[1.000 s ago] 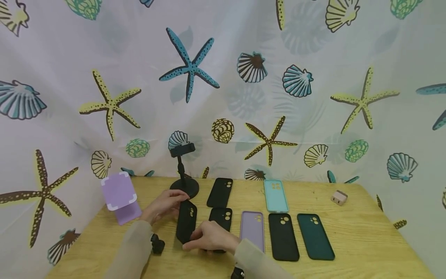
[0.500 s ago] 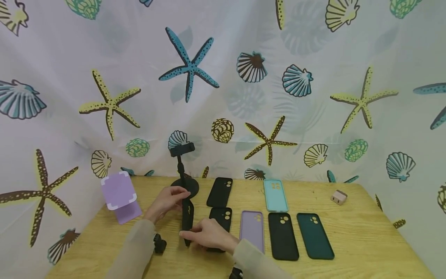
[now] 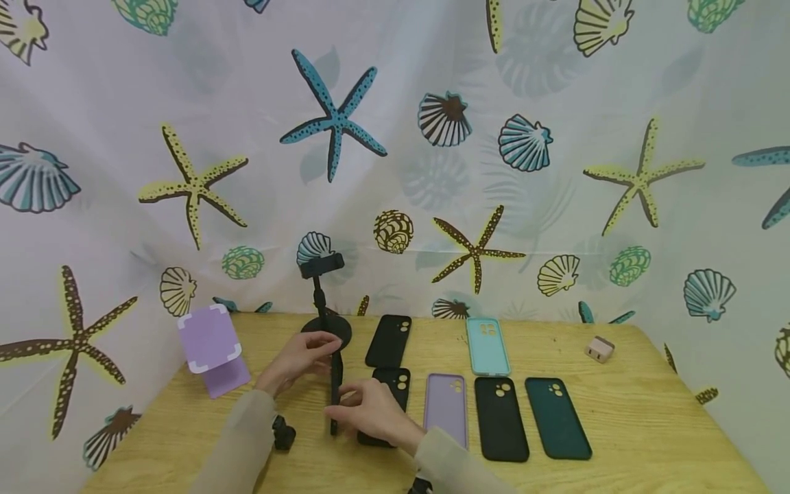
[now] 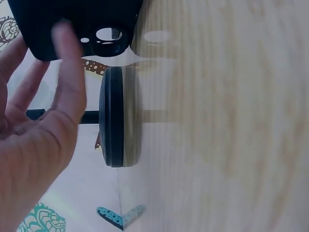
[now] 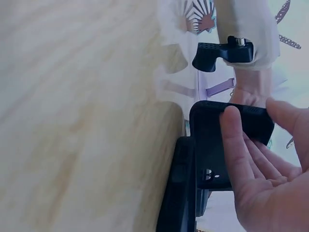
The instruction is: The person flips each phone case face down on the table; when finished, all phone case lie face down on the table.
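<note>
Both hands hold one black phone case [image 3: 336, 377], which stands on its long edge and appears nearly edge-on in the head view. My left hand [image 3: 302, 360] pinches its far end, by the camera cutouts; in the left wrist view the thumb lies across the black case [image 4: 104, 14], with fingers behind. At the near end my right hand [image 3: 376, 412] grips it between thumb and fingers, as the case [image 5: 207, 140] in the right wrist view shows. Under the right hand lies another black phone case [image 3: 395, 379], partly hidden.
Behind the left hand stands a black phone holder [image 3: 327, 331]. A purple stand [image 3: 212, 343] is at the left. Rightward lie purple [image 3: 446, 405], black [image 3: 501, 425] and dark green [image 3: 558, 418] cases; behind are black [image 3: 389, 341] and light blue [image 3: 489, 353] ones, plus a charger [image 3: 600, 348].
The held case has turned from showing its back to nearly edge-on, its near end swinging right. Both hands have kept their hold and shifted only slightly; the other cases have stayed put.
</note>
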The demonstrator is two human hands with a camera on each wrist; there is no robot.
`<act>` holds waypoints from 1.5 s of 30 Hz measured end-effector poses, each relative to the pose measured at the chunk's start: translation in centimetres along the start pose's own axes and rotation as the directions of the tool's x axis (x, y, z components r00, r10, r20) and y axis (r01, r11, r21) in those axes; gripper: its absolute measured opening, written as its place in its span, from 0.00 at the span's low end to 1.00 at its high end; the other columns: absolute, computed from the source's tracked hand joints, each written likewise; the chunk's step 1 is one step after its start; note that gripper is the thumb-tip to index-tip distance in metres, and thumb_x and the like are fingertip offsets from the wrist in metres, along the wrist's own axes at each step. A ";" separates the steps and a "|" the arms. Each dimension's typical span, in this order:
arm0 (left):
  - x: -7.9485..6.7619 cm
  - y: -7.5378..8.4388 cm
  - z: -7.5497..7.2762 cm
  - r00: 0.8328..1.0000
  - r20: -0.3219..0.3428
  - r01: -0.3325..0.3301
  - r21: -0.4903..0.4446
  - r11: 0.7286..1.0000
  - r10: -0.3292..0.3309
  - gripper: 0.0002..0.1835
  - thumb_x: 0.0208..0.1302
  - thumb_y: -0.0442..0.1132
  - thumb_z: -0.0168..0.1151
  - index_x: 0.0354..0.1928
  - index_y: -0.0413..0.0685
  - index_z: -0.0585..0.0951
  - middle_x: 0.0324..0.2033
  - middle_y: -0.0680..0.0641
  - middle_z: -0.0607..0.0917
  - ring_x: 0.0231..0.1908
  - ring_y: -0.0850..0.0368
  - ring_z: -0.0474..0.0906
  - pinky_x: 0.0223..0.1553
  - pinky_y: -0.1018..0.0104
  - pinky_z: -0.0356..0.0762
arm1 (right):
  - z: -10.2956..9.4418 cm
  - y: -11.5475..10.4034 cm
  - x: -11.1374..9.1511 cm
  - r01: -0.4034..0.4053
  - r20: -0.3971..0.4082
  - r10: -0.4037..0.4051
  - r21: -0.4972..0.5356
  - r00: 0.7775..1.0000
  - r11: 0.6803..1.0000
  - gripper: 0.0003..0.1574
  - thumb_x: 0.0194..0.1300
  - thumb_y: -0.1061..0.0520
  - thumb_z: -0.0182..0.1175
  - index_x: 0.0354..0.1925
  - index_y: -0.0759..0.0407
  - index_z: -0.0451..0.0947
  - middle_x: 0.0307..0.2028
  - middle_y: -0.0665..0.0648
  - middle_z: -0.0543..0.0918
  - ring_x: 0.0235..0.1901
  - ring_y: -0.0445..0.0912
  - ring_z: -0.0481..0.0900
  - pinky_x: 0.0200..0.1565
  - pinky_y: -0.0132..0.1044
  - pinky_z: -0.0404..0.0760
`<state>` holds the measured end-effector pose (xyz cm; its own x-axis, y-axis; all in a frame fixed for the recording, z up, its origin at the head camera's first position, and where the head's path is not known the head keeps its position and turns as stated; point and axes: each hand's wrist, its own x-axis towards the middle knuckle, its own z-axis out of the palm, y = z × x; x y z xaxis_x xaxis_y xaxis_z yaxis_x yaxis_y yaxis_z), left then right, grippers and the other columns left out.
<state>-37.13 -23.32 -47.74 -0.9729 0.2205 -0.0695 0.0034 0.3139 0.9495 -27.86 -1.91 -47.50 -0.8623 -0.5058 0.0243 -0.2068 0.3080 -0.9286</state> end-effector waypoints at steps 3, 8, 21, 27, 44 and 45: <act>-0.1 -0.2 -0.1 0.998 0.061 -0.019 0.007 1.000 0.019 0.27 0.69 0.51 0.60 0.63 0.40 0.75 0.60 0.36 0.76 0.45 0.52 0.81 0.50 0.50 0.81 | 0.1 -0.2 -0.2 -0.016 -0.030 0.017 0.039 0.999 0.999 0.32 0.60 0.46 0.69 0.59 0.59 0.78 0.43 0.59 0.88 0.30 0.47 0.89 0.41 0.42 0.86; 0.0 -0.6 -0.3 0.992 0.128 -0.018 0.025 1.000 0.014 0.29 0.70 0.53 0.58 0.66 0.44 0.73 0.65 0.37 0.72 0.55 0.47 0.78 0.56 0.50 0.77 | 0.3 -0.2 -0.5 -0.035 -0.034 0.039 0.120 0.999 0.992 0.33 0.59 0.50 0.71 0.60 0.61 0.76 0.39 0.58 0.89 0.26 0.53 0.88 0.37 0.42 0.86; -0.1 -1.0 -0.7 0.980 0.183 0.069 0.060 0.996 -0.079 0.34 0.68 0.52 0.61 0.70 0.41 0.67 0.65 0.35 0.72 0.62 0.40 0.73 0.54 0.47 0.79 | -0.1 0.3 -0.9 -0.014 -0.078 0.027 0.162 0.997 0.987 0.31 0.55 0.56 0.73 0.56 0.56 0.74 0.38 0.58 0.88 0.25 0.50 0.87 0.35 0.41 0.85; -0.2 -0.8 -0.6 0.983 0.168 0.054 0.114 0.992 -0.072 0.31 0.66 0.47 0.64 0.67 0.43 0.71 0.65 0.34 0.72 0.59 0.43 0.76 0.50 0.51 0.81 | -0.4 0.7 -0.8 0.016 -0.084 -0.006 0.129 0.996 0.992 0.25 0.55 0.57 0.74 0.50 0.53 0.79 0.39 0.61 0.88 0.26 0.49 0.88 0.31 0.39 0.85; 0.1 -0.2 -0.5 0.990 0.131 0.009 0.253 0.967 -0.043 0.22 0.61 0.37 0.69 0.57 0.42 0.81 0.54 0.37 0.82 0.41 0.54 0.82 0.44 0.57 0.82 | -1.3 0.9 -0.8 0.027 0.028 -0.024 -0.097 0.999 0.995 0.25 0.54 0.56 0.74 0.52 0.59 0.83 0.24 0.49 0.86 0.13 0.40 0.76 0.20 0.33 0.77; 0.0 -0.3 -0.5 0.991 0.126 0.010 0.261 0.965 -0.044 0.21 0.61 0.37 0.69 0.57 0.42 0.81 0.53 0.37 0.82 0.40 0.54 0.82 0.44 0.57 0.82 | -1.2 0.9 -0.7 0.029 0.035 -0.025 -0.123 0.999 0.992 0.26 0.54 0.56 0.74 0.51 0.58 0.83 0.24 0.48 0.86 0.14 0.39 0.77 0.21 0.32 0.77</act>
<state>-37.30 -23.87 -47.85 -0.9354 0.3206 -0.1494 0.0537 0.5463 0.8359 -27.98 -0.29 -47.87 -0.8403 -0.5410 0.0345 -0.2869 0.3898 -0.8751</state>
